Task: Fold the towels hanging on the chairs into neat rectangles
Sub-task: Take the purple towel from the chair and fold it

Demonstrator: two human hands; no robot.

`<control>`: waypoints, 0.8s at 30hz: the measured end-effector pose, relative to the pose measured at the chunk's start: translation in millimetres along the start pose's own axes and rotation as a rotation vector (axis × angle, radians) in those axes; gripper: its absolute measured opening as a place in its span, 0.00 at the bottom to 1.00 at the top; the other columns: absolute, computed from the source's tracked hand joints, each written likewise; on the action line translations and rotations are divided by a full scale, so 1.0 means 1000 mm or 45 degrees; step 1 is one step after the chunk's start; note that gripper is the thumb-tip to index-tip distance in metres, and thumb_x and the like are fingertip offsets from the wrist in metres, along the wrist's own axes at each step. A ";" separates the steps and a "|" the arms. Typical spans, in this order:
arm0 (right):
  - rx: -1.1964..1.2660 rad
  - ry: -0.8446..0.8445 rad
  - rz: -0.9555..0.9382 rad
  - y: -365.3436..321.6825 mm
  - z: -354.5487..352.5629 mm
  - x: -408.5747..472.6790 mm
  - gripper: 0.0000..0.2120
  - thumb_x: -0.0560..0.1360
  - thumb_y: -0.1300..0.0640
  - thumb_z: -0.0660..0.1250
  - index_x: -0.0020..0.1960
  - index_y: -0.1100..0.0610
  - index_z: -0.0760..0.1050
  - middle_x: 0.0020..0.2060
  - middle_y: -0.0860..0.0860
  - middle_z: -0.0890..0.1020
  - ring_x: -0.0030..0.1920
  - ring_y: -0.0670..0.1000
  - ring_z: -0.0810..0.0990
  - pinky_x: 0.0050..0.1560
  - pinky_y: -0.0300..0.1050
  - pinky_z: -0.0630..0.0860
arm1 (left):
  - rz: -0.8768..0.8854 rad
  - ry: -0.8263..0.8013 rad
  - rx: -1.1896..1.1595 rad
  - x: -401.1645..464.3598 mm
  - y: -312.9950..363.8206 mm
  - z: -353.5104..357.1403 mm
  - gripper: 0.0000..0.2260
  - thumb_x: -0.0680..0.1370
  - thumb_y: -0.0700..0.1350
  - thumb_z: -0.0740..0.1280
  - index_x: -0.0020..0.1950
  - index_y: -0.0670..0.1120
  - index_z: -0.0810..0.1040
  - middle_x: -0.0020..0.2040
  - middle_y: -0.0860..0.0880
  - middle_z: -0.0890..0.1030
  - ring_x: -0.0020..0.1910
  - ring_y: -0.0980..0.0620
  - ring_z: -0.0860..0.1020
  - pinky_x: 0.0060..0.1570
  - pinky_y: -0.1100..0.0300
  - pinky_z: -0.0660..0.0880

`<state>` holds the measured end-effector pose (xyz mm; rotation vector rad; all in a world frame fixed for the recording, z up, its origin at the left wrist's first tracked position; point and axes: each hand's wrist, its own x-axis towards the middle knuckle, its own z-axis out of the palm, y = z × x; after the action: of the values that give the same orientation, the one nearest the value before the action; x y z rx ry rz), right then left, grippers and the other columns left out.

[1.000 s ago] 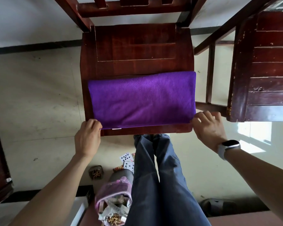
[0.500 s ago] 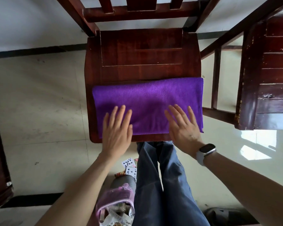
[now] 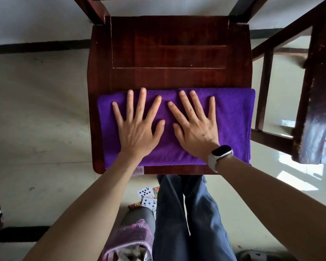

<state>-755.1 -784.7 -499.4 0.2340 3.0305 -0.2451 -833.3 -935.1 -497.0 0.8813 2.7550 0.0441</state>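
The purple towel lies as a folded strip across the near half of the wooden chair seat, flat under both palms. Its stitched edge runs just behind the wrists, close to the seat's front lip, and its right end reaches the seat's side edge beyond the right hand.

The left hand and right hand rest side by side on the middle of the cloth, fingers straight and spread, gripping nothing, thumbs nearly meeting between them.

The likely trouble is drag. If the palms sweep outward with too much weight, the top layer could slide over the one below, so the edges stop lining up and the rectangle skews. A push toward the fingertips could bunch the far fold into a ridge. The end past the right hand looks closest to slipping off the seat if the cloth is tugged that way.

Half a second ago the hands lay lower, nearer the stitched edge and further apart; now they are further up the cloth, fingertips at its far fold, and closer together. A second ago each pinched a near corner.

Below the wrists, a smartwatch sits on the right arm, and playing cards lie on the floor beside the person's legs.
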 end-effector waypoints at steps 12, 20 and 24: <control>0.642 -0.056 0.709 0.096 -0.036 -0.040 0.27 0.77 0.53 0.51 0.73 0.63 0.56 0.71 0.63 0.62 0.71 0.60 0.63 0.71 0.52 0.59 | -0.337 -0.105 -0.136 -0.018 -0.029 -0.018 0.31 0.74 0.61 0.52 0.75 0.51 0.52 0.76 0.40 0.50 0.75 0.37 0.47 0.67 0.32 0.46; 0.871 -0.004 1.372 0.076 -0.052 -0.046 0.11 0.75 0.62 0.63 0.55 0.66 0.74 0.52 0.63 0.78 0.54 0.62 0.75 0.54 0.44 0.66 | -0.267 -0.239 -0.125 -0.058 0.010 -0.015 0.27 0.75 0.56 0.52 0.74 0.51 0.57 0.75 0.41 0.57 0.74 0.37 0.54 0.66 0.32 0.52; 0.899 -0.139 1.504 0.076 -0.055 -0.034 0.09 0.74 0.60 0.64 0.50 0.65 0.75 0.48 0.62 0.79 0.52 0.62 0.75 0.51 0.48 0.68 | -0.283 -0.310 -0.116 -0.057 0.008 -0.015 0.28 0.75 0.57 0.51 0.73 0.51 0.59 0.75 0.41 0.57 0.74 0.37 0.55 0.66 0.32 0.53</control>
<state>-714.0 -706.0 -453.1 1.8019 2.0499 -1.0736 -787.8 -960.8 -468.8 0.5154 2.5812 0.0202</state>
